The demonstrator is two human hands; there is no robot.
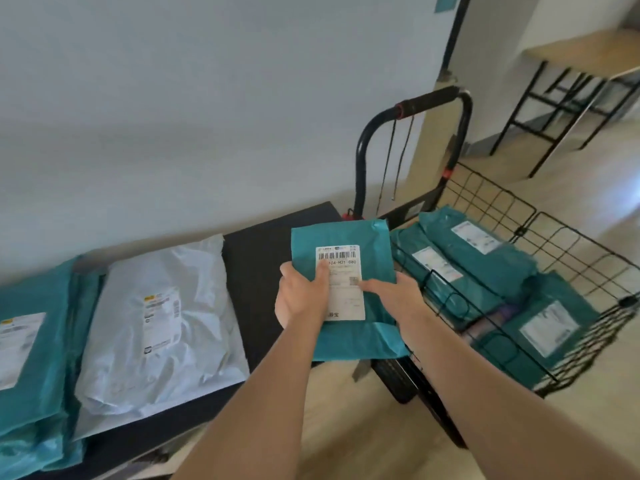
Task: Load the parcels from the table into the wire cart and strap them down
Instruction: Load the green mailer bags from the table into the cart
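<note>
I hold a teal parcel with a white barcode label in both hands, in the air between the black table and the wire cart. My left hand grips its left edge with the thumb on the label. My right hand grips its right side, fingers on the label. Several teal parcels lie inside the cart. On the table remain a white parcel and a stack of teal parcels at far left.
The cart's black handle rises behind the held parcel, with thin cords hanging from it. A wheel sits below the cart's near corner. A wooden table with black legs stands at the back right. A pale wall runs behind the table.
</note>
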